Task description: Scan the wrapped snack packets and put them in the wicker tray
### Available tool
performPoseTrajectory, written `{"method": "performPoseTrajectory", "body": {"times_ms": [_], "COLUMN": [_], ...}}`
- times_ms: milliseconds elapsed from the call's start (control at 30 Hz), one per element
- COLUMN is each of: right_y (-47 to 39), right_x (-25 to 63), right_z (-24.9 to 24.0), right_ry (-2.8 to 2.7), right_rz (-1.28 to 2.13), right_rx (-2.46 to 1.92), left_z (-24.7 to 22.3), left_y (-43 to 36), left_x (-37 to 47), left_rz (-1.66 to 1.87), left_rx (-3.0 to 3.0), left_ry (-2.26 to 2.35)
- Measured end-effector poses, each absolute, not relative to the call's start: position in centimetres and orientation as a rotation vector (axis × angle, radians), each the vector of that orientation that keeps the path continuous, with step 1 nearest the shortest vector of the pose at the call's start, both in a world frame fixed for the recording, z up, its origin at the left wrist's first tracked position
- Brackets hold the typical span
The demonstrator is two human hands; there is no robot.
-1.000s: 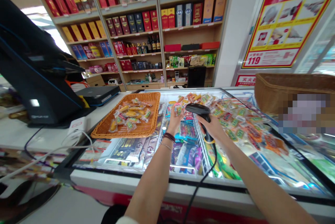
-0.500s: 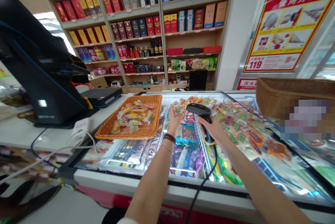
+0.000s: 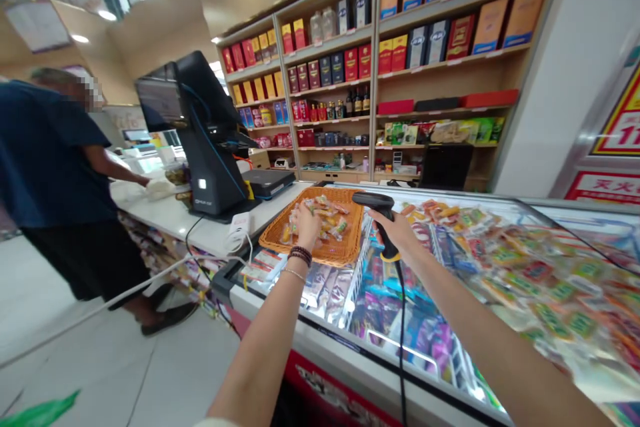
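Observation:
My left hand (image 3: 307, 226), with a beaded bracelet at the wrist, reaches into an orange wicker basket (image 3: 273, 240) on the left part of the glass freezer top. Its fingers go down among small clear-wrapped snacks (image 3: 336, 226), and the tips are lost among the wrappers. My right hand (image 3: 395, 228) is closed round the handle of a black barcode scanner (image 3: 374, 201) just right of the basket. The scanner's head points left, towards the basket, and its cable (image 3: 401, 327) hangs down over the freezer's front edge.
More wrapped snacks (image 3: 555, 290) are spread over the freezer top at right. A black checkout terminal (image 3: 213, 154) and a flat black scale (image 3: 270, 182) stand on the white counter (image 3: 210, 238). A person (image 3: 55, 160) stands at left. Shelves of boxed goods (image 3: 325, 70) line the back.
My left hand has moved left from above the freezer into the basket. The scanner, still in my right hand, has come nearer the basket. The view has swung left, bringing in the person.

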State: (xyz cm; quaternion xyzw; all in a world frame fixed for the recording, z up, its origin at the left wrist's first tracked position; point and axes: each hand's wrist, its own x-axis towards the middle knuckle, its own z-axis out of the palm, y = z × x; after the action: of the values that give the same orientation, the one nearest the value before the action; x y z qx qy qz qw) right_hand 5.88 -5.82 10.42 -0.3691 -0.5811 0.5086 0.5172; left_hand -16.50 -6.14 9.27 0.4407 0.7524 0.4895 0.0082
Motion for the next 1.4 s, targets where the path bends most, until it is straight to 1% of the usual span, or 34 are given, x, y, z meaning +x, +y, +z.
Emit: {"method": "performPoseTrajectory", "body": {"times_ms": [67,133,200,267,333,400,533,667,733,833,967,1067,1167,1300,1400], "right_y": [-5.8,-5.8,-5.8,-6.1,-6.5,-7.1,-8.1,-8.6,-8.7,-8.7,-8.4,-8.4,-8.6,-8.9,-9.1], "right_x": [5.6,6.4,8.2,10.7,13.4,15.8,18.9,19.9,19.8,19.5,18.7,18.4,18.3,18.2,18.2], "right_z": [10.3,10.3,10.4,10.5,10.3,9.7,7.9,6.6,6.3,6.1,5.6,5.3,5.2,5.3,5.7], "right_ry": [-1.362,-1.316,-1.261,-1.213,-1.177,-1.136,-1.024,-0.966,-0.994,-1.064,-1.117,-1.127,-1.12,-1.139,-1.173], "right_rz": [1.234,1.228,1.209,1.179,1.134,1.087,1.024,0.985,0.971,0.961,0.998,1.029,1.049,1.043,1.011], "right_rx": [-0.893,-0.891,-0.895,-0.892,-0.911,-0.958,-1.065,-1.161,-1.17,-1.168,-1.152,-1.137,-1.124,-1.119,-1.137], "left_z": [9.4,9.9,10.3,10.3,9.6,8.3,4.9,2.2,1.6,1.1,0.4,-0.2,-0.4,-0.2,0.0], "left_y": [-7.1,-7.6,-7.5,-6.7,-5.5,-4.2,-2.3,-1.8,-1.7,-1.3,-0.4,0.0,-0.2,-0.7,-0.8], "left_x": [-17.3,-16.8,-15.1,-12.2,-8.5,-4.5,2.1,4.7,4.7,4.2,3.4,2.7,2.1,1.8,2.0], "left_rz": [1.457,1.537,1.648,1.662,1.558,1.399,1.139,0.959,0.954,1.119,1.399,1.386,1.366,1.359,1.388], "left_rx": [1.273,1.329,1.588,1.943,2.227,2.331,2.289,2.347,2.306,2.159,1.721,1.355,1.116,1.119,1.156], "left_ry": [2.494,2.547,2.46,2.216,1.909,1.699,1.714,1.722,1.737,1.684,1.354,1.012,0.829,0.719,0.76]}}
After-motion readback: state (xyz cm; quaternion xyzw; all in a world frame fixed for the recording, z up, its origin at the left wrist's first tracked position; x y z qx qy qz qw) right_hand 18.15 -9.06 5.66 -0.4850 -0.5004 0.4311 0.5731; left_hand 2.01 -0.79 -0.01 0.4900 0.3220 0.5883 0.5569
